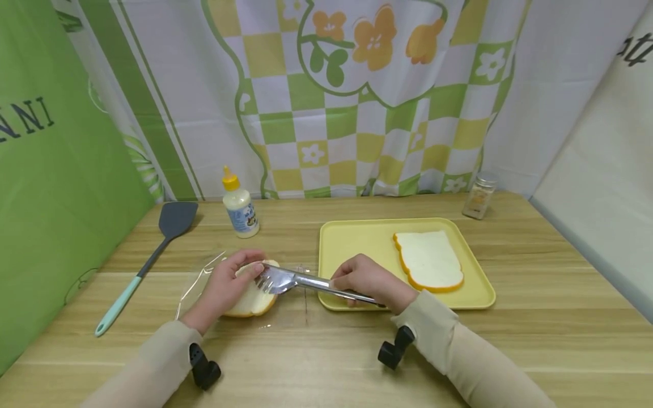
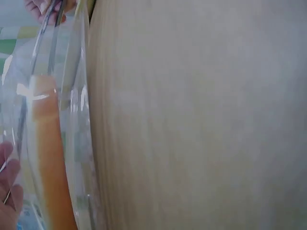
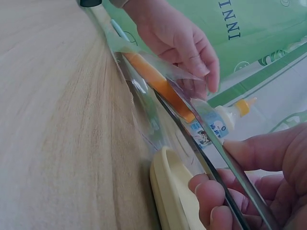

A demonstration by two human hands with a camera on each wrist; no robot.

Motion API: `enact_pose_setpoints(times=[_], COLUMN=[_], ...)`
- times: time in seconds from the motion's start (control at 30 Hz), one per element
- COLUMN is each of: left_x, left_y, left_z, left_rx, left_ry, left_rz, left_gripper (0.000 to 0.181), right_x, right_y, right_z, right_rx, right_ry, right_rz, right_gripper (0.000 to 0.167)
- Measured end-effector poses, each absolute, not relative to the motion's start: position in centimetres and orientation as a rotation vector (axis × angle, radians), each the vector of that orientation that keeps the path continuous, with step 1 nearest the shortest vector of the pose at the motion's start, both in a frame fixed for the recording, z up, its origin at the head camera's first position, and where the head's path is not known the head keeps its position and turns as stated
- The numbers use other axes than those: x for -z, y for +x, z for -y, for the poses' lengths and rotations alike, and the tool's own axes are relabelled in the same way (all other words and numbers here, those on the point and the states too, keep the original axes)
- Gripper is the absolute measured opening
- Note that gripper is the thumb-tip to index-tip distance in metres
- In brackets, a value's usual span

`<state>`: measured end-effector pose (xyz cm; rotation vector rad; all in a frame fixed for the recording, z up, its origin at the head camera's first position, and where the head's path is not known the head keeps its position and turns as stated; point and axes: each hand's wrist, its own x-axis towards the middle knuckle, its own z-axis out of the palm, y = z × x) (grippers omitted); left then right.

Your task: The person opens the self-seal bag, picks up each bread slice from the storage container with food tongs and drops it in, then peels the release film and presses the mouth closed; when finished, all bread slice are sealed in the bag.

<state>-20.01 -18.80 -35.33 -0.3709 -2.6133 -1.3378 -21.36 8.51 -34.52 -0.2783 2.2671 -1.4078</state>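
Beige sleeves (image 1: 163, 362) lie nearest; left of the yellow tray (image 1: 357, 238), my left hand (image 1: 232, 283) pinches a clear bag (image 1: 289, 309) around a bread slice (image 1: 250, 303), while my right hand (image 1: 364, 279) (above the tray) grips metal tongs (image 1: 311, 281).

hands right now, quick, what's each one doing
Left hand: closed, fingers pinching the clear plastic bag.
Right hand: closed, holding the metal tongs.
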Motion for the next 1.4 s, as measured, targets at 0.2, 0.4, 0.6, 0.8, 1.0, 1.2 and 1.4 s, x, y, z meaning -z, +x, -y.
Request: enact_pose_setpoints(times=[0.2,0.4,0.6,0.8,1.0,1.2,1.4], left_x=[35.3,35.3,35.3,35.3,35.3,35.8,35.9], left_y=[-20.9,-21.8,-22.0,-22.1,-22.1,-22.0,-22.2], left_z=[19.6,19.6,19.4,19.4,19.4,19.5,19.5], left_rx=[1.161,1.148,1.207,1.294,1.39,1.392,1.386], left_ry=[-0.347,-0.366,-0.239,-0.156,-0.067,-0.132,-0.198], left_rz=[2.716,2.694,2.644,2.603,2.544,2.469,2.496], left_gripper=[0.038,0.019,0.014,0.015,0.015,0.015,0.017], right_x=[34.6,34.5,34.3,33.3,33.2,34.1,34.5], right_y=[-21.4,-21.3,-21.0,-20.2,-19.8,-20.7,-21.4], right_z=[-8.5,-8.3,-8.1,-7.8,-7.8,-8.4,-9.3], right_rx=[1.424,1.397,1.343,1.259,1.253,1.353,1.432], right_ry=[-0.28,-0.305,-0.332,-0.393,-0.414,-0.403,-0.363], right_rz=[-2.247,-2.283,-2.356,-2.465,-2.458,-2.317,-2.188], right_gripper=[0.013,0.012,0.009,0.008,0.008,0.011,0.013])
